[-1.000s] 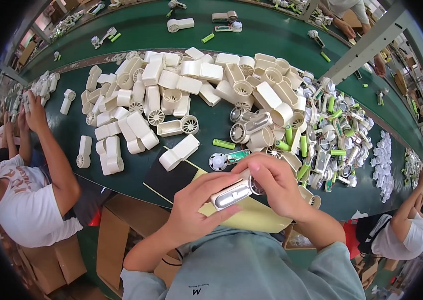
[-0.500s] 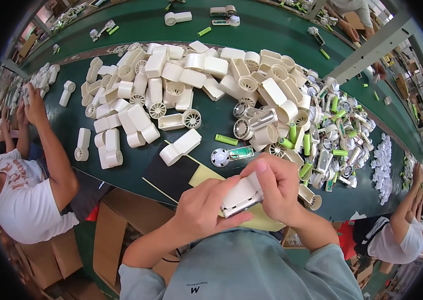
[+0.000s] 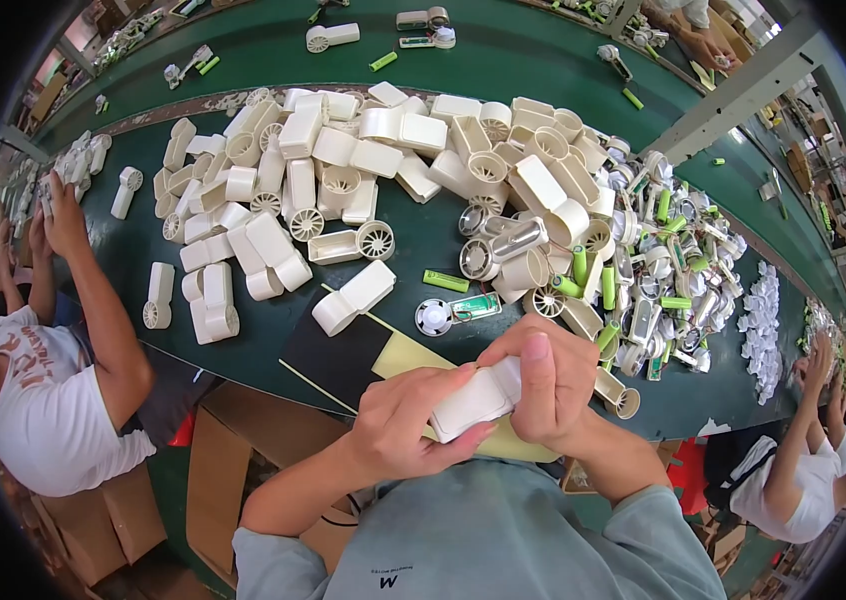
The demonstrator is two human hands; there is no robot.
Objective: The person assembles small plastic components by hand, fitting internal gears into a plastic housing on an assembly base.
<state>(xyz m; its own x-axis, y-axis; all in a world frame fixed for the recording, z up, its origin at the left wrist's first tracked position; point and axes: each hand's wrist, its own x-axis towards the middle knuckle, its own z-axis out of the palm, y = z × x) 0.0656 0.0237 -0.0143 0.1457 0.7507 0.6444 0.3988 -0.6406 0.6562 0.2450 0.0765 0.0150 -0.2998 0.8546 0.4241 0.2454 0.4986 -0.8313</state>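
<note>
Close in front of my body, I hold a white handheld fan housing [image 3: 469, 403] between both hands. My left hand [image 3: 405, 412] grips its lower end, thumb beneath and fingers along the upper side. My right hand [image 3: 550, 385] closes round the other end, its thumb raised along the edge and covering that end. Just beyond the hands lies an open fan assembly [image 3: 458, 313] with a round white fan and a green circuit board. A green battery cell [image 3: 446, 281] is beside it. A cream fan housing [image 3: 354, 297] rests on the black pad [image 3: 328, 350] to the left.
Cream fan housings [image 3: 273, 245] are heaped across the green table [image 3: 133, 260]. Fan assemblies with green cells [image 3: 663, 270] pile up at the right, beside small white parts [image 3: 763, 325]. A metal post [image 3: 743, 85] rises at far right. Co-workers sit on both sides; cardboard boxes [image 3: 243, 430] stand below.
The housing has turned in my hands: its slotted seam edge faced me before, and now a smooth broad face shows. Parts on the far green belt have shifted left.
</note>
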